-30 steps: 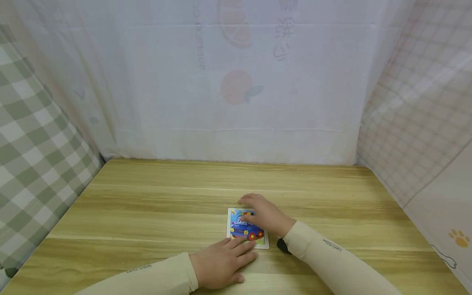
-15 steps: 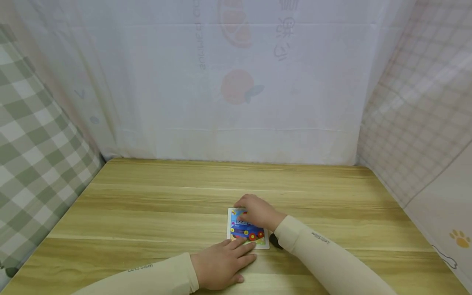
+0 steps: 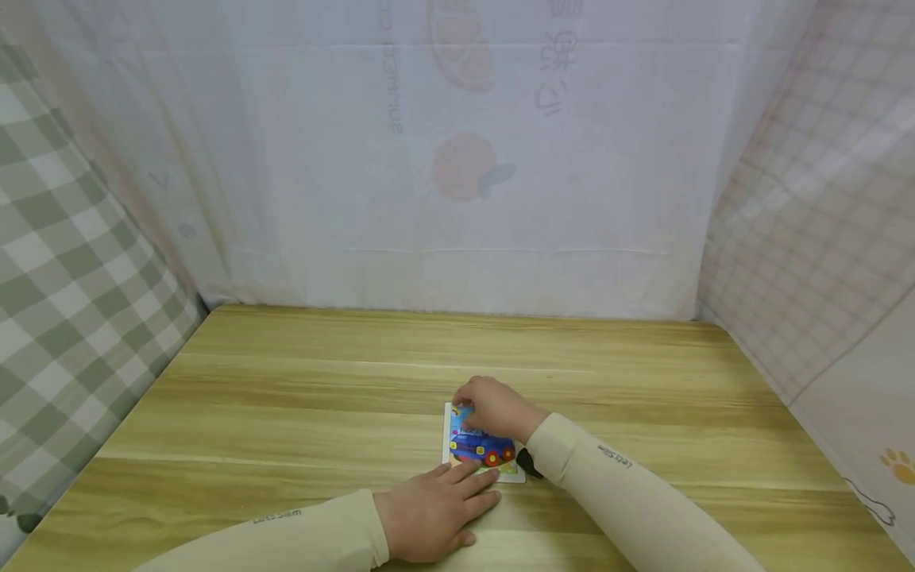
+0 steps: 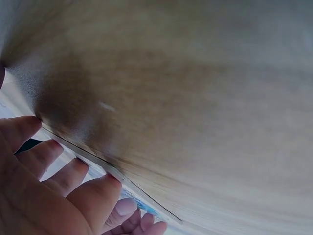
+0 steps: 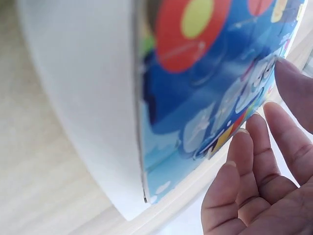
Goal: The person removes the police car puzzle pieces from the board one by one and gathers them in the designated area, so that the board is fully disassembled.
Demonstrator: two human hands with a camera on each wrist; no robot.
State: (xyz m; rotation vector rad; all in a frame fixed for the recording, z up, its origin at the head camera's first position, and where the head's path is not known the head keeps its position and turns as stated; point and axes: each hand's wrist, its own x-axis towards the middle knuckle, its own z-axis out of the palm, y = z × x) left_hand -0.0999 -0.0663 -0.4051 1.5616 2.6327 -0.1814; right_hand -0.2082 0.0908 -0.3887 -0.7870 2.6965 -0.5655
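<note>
A small square jigsaw puzzle (image 3: 468, 447) with a blue cartoon car picture lies flat on the table, inside a white border (image 3: 446, 437). My left hand (image 3: 432, 512) is spread with fairly straight fingers, the fingertips resting on its near edge. At the far edge is my right hand (image 3: 493, 409), fingers curled along that edge and thumb on the picture. In the right wrist view the fingertips (image 5: 239, 132) touch the picture's edge, and faint cut lines cross the picture (image 5: 195, 93). My right hand covers the puzzle's upper right part in the head view.
The wooden table (image 3: 286, 381) extends around the puzzle on every side. A white printed curtain (image 3: 322, 199) hangs behind it, with a green checked cloth (image 3: 64, 262) at the left. Beside the right wrist shows a dark object (image 3: 529, 463).
My right hand has shifted left over the puzzle, and its fingers have closed in at the far edge. My left hand keeps its place on the near edge.
</note>
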